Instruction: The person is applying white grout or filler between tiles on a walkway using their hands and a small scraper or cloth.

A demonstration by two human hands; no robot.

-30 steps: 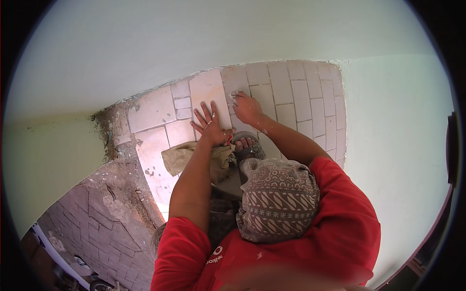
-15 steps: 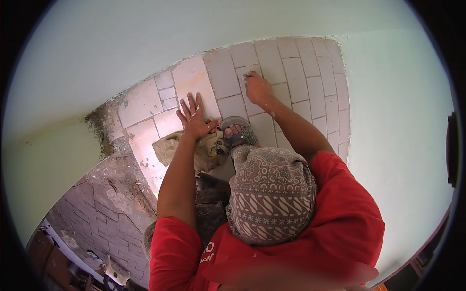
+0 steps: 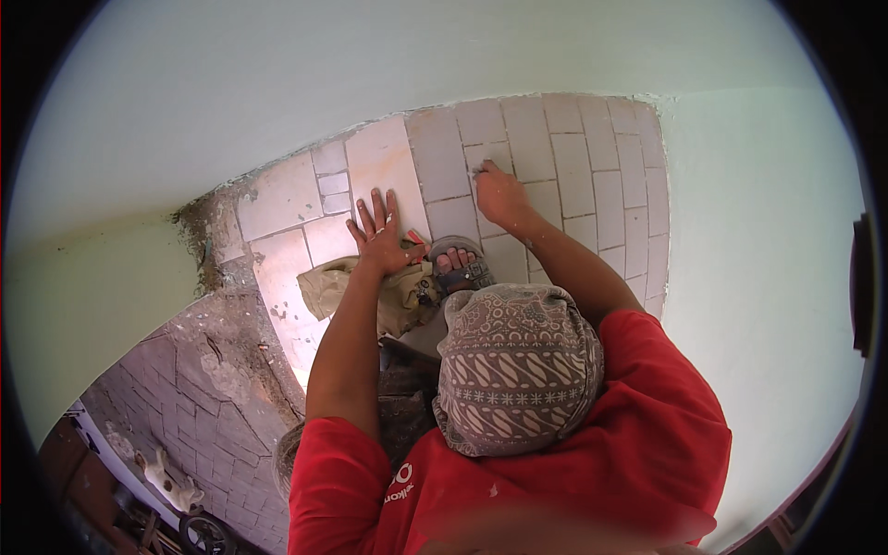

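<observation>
My left hand (image 3: 377, 242) lies flat with its fingers spread on a cream floor tile (image 3: 377, 153). Under its wrist is a bunched tan cloth (image 3: 400, 310), and a small red item (image 3: 415, 242) shows beside the thumb. My right hand (image 3: 500, 198) is closed, its fingertips pressed to the grey floor tiles (image 3: 527, 139) close to a joint. Whether those fingers pinch anything is too small to make out. Between the hands, my sandalled foot (image 3: 455, 264) rests on the tiles. My lap is partly hidden by a patterned grey cloth covering (image 3: 518, 370).
Pale green walls (image 3: 758, 277) border the tiles at the far side and right. Broken, rough concrete (image 3: 227, 347) lies at the left, beside darker paving (image 3: 176, 407). A white and dark cat (image 3: 168, 483) and a black wheel (image 3: 205, 532) are at the lower left.
The view has shifted slightly, so the tiles sit lower. Both hands keep about the same spots on the floor. The cat has moved up and left in the picture.
</observation>
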